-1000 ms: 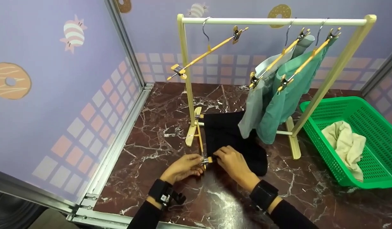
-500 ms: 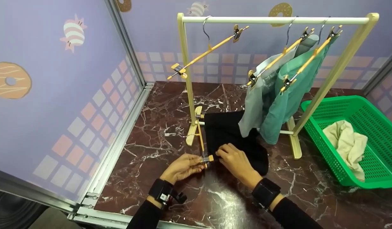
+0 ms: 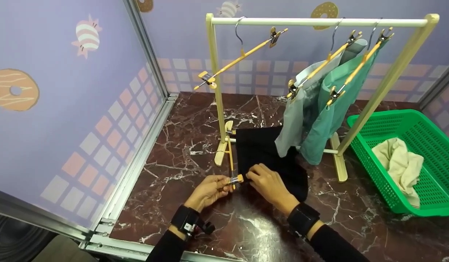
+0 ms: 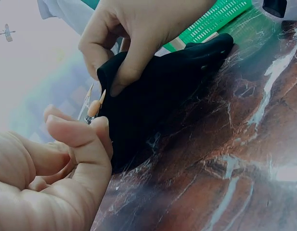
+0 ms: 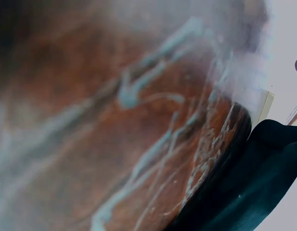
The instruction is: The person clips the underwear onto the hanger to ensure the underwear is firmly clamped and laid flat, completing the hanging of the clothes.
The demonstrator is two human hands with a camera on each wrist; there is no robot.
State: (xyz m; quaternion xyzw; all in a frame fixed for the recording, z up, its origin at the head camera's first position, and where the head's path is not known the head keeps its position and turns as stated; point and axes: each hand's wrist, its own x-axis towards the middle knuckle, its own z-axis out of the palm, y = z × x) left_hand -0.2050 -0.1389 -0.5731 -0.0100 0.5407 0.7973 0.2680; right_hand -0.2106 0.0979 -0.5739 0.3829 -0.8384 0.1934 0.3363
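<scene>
A black garment (image 3: 262, 149) lies on the marbled tabletop, its exact kind unclear. My right hand (image 3: 268, 183) pinches its near left corner between thumb and fingers, and the left wrist view shows the folded edge lifted there. Along the garment's left side lies a yellow clip hanger (image 3: 230, 160). My left hand (image 3: 209, 191) pinches the near clip (image 3: 236, 179) of that hanger. In the left wrist view, the clip's tips (image 4: 96, 106) are right beside the black edge; whether they touch it, I cannot tell. The far clip (image 3: 230, 132) is at the garment's far left corner.
A wooden rack (image 3: 217, 94) stands over the garment. From its rail hang a bare clip hanger (image 3: 242, 54), a grey garment (image 3: 291, 120) and a green garment (image 3: 331, 109). A green basket (image 3: 373, 174) with a cream cloth (image 3: 399, 163) stands right. A wall panel borders the left.
The near clip has shifted very slightly left, away from the black edge. Both hands keep their holds almost in place. The head view has tilted a little.
</scene>
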